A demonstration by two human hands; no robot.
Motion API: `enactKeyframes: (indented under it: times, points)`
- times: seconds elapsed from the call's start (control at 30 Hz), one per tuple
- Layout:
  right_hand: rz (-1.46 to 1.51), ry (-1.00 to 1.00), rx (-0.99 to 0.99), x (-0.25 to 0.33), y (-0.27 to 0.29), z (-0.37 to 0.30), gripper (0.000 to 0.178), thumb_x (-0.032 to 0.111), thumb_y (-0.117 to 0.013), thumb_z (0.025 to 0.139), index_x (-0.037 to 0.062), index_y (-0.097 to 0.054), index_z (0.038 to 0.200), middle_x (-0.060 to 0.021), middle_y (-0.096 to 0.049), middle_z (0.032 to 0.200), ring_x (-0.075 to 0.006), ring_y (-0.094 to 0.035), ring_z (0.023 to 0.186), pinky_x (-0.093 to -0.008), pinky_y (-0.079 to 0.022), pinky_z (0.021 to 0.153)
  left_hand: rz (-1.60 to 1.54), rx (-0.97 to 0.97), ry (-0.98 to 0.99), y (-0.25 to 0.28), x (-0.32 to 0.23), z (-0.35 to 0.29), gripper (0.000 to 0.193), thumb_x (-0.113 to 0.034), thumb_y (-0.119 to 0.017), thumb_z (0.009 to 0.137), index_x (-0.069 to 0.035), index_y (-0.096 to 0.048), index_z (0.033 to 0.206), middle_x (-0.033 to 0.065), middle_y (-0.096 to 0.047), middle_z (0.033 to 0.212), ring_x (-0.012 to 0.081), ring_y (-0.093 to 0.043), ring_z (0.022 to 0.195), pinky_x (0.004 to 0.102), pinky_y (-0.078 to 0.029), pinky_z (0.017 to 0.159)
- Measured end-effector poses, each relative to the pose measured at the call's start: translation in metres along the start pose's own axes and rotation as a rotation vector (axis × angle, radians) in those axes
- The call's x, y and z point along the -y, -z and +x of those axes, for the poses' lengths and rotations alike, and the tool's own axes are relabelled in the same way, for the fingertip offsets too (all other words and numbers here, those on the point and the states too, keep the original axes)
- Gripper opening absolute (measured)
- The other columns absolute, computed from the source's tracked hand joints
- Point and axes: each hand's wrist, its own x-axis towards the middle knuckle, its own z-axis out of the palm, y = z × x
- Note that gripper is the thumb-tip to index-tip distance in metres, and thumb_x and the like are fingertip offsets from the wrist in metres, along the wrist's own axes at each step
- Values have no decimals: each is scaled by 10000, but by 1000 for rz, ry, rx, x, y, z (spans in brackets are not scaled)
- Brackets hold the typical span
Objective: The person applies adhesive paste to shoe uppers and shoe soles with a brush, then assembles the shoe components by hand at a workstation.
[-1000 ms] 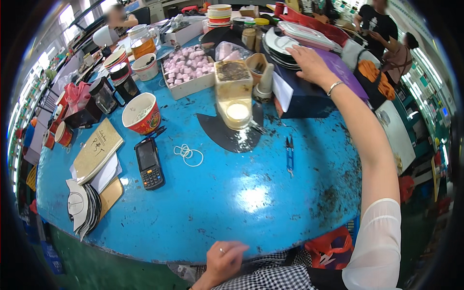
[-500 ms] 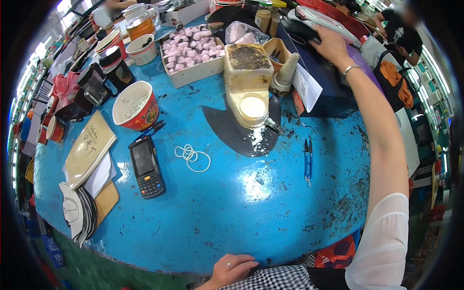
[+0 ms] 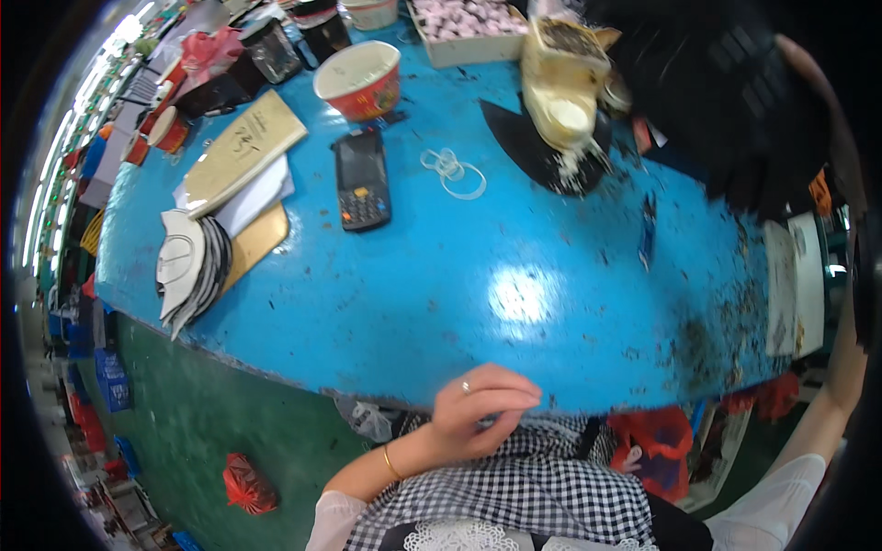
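Note:
My right hand [image 3: 805, 66], partly in the dark rim at the upper right, grips a large black sheet-like bundle [image 3: 726, 101]. The bundle hangs down with several finger-like flaps at its lower edge; motion smears it, so its exact kind is unclear. Over my lap at the front table edge, my left hand [image 3: 482, 409] holds nothing, its fingers loosely stretched and slightly bent. A pair of blue thread snips [image 3: 648, 234] lies on the blue table [image 3: 423, 312], below the bundle. A cream-coloured machine [image 3: 560, 92] stands on a black curved piece [image 3: 510, 138] with white residue around it.
Left of the machine are loose pale rings [image 3: 450, 170], a handheld scanner [image 3: 362, 179] and a red paper bowl [image 3: 358, 83]. Farther left lie a tan pattern board [image 3: 243, 151] and a stack of cut pieces [image 3: 191, 262]. A box of pink blocks [image 3: 469, 28] stands at the back.
My right hand has lifted the black bundle from the dark box area and swung it toward me on the right. The view has tilted down; my left hand has risen slightly.

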Motion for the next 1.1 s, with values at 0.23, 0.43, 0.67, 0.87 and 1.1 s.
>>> enactKeyframes:
  times: [0.23, 0.43, 0.67, 0.87, 1.1]
  points:
    - [-817, 81, 176, -74, -148, -67, 561, 267, -706, 766, -63, -621, 1212, -217, -718, 1000, -287, -718, 929, -353, -541, 862, -286, 169, 377, -25, -34, 27, 1116, -148, -872, 763, -3, -145, 1597, 263, -235, 1617, 389, -301, 1498, 497, -339, 1159]
    - [-107, -330, 404, -68, -199, -101, 704, 347, -650, 910, -118, -427, 1390, -248, -708, 1003, -233, -741, 919, -356, -593, 735, -254, -15, 545, -21, -43, -5, 1208, -281, -928, 702, 20, -130, 1557, 220, -355, 1521, 315, -451, 1373, 451, -420, 1096]
    - [-25, 178, 436, -110, -209, -122, 422, 185, -586, 960, -59, -568, 1303, -183, -701, 1120, -270, -685, 1073, -340, -527, 957, -901, -211, 1044, 10, -22, -4, 603, -27, -629, 791, 98, -499, 1366, 221, -663, 1225, 296, -688, 1089, 415, -568, 954]
    - [280, -161, 837, -124, -164, -205, 200, 85, -656, 959, -29, -727, 1106, -114, -766, 980, -176, -735, 920, -295, -573, 813, -1029, -8, 1029, 37, 11, 45, 550, -32, -588, 812, 215, -496, 1295, 314, -659, 1173, 349, -719, 1003, 399, -616, 890]
    - [-884, -343, 311, -279, -199, -326, 279, 289, -657, 947, 13, -656, 983, -198, -706, 841, -369, -700, 783, -443, -541, 709, 101, 184, 664, 6, 44, 64, 714, -137, -768, 825, 55, -441, 1429, 228, -596, 1322, 281, -625, 1175, 370, -515, 997]
